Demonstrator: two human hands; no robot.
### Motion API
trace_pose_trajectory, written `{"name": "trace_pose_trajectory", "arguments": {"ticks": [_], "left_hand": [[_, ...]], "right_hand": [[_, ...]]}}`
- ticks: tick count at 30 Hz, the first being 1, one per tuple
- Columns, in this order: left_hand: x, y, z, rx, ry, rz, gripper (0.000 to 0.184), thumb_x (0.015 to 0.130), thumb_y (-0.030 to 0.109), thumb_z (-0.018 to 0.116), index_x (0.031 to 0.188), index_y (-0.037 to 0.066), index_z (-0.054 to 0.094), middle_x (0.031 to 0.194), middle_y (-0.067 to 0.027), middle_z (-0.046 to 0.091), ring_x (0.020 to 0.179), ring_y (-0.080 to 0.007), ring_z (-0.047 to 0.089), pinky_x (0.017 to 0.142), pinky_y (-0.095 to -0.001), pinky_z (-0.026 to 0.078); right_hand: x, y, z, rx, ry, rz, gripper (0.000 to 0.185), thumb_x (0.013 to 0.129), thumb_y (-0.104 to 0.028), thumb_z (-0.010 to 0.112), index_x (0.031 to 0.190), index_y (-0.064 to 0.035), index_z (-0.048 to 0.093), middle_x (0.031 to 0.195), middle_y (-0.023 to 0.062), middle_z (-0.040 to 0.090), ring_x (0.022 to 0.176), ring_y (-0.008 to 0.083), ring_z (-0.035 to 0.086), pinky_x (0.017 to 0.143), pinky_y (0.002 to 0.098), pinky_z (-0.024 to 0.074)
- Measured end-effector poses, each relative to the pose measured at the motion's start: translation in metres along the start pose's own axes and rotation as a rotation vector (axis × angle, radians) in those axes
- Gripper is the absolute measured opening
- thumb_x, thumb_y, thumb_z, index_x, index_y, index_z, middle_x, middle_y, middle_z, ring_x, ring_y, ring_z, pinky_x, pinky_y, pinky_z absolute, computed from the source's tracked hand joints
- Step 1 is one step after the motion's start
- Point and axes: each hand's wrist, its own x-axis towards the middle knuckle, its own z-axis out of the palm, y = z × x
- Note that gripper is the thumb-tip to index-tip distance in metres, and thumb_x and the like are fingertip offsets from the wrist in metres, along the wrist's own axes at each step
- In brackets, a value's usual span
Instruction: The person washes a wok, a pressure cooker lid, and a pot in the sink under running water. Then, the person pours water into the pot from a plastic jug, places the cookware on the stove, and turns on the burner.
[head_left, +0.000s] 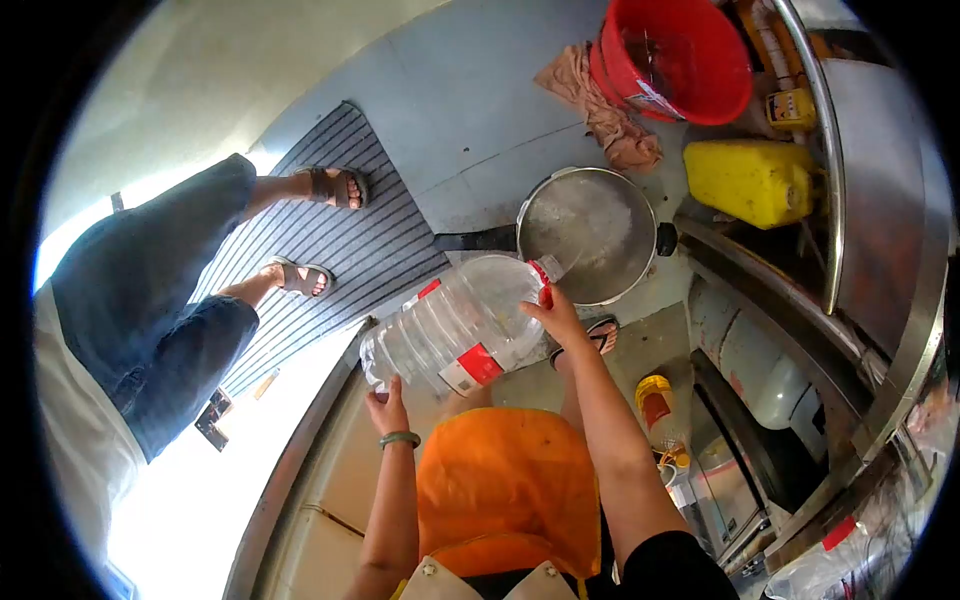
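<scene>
A large clear plastic water bottle [455,325] with red-and-white labels lies tilted between my hands. My right hand [556,316] is closed around its neck, thumb near the red collar. At the bottle's base, my left hand [389,408] grips the bottom edge, a bracelet on the wrist. The bottle's mouth [548,268] sits over the rim of a metal pot [530,190], which has a long black handle and stands on the floor. The pot's inside looks greyish and wet; I cannot tell whether water is flowing from the mouth.
Red buckets [680,60] and a brown cloth [605,115] are behind the pot. A yellow jerrycan [750,182] stands beside a metal-framed counter [780,290] on the right. At left, another person in sandals [335,187] stands on a striped mat [370,240]. A yellow-capped bottle [657,405] is near my feet.
</scene>
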Motion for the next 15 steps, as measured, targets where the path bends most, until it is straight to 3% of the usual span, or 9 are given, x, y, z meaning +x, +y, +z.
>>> {"name": "trace_pose_trajectory", "arguments": {"ticks": [3,10,15], "left_hand": [[-0.001,-0.005,-0.001,-0.003,-0.005,-0.004,0.062,0.070,0.047,0.073,0.099,-0.004,0.052,0.073,-0.0047,0.050,0.066,-0.0163,0.047,0.063,-0.0306,0.043],[-0.007,-0.007,0.000,-0.054,-0.007,-0.009,0.067,0.070,0.046,0.073,0.104,-0.007,0.051,0.074,-0.0038,0.050,0.067,-0.0150,0.047,0.063,-0.0289,0.043],[-0.010,0.005,-0.003,-0.105,-0.064,-0.034,0.059,0.073,0.041,0.072,0.103,-0.006,0.051,0.077,-0.0036,0.052,0.066,-0.0131,0.048,0.060,-0.0273,0.042]], "right_hand": [[0.001,0.004,0.000,0.036,-0.009,-0.020,0.050,0.068,-0.032,0.075,0.106,-0.0065,0.053,0.073,-0.0034,0.043,0.066,0.0100,0.041,0.059,0.0258,0.0369],[0.004,0.007,-0.004,0.017,-0.046,-0.051,0.048,0.068,-0.031,0.075,0.103,-0.0061,0.053,0.072,-0.0037,0.043,0.064,0.0095,0.040,0.058,0.0259,0.0362],[0.001,0.005,-0.004,0.044,-0.030,-0.039,0.050,0.068,-0.031,0.076,0.104,-0.0058,0.053,0.071,-0.0035,0.043,0.064,0.0096,0.040,0.058,0.0261,0.0372]]}}
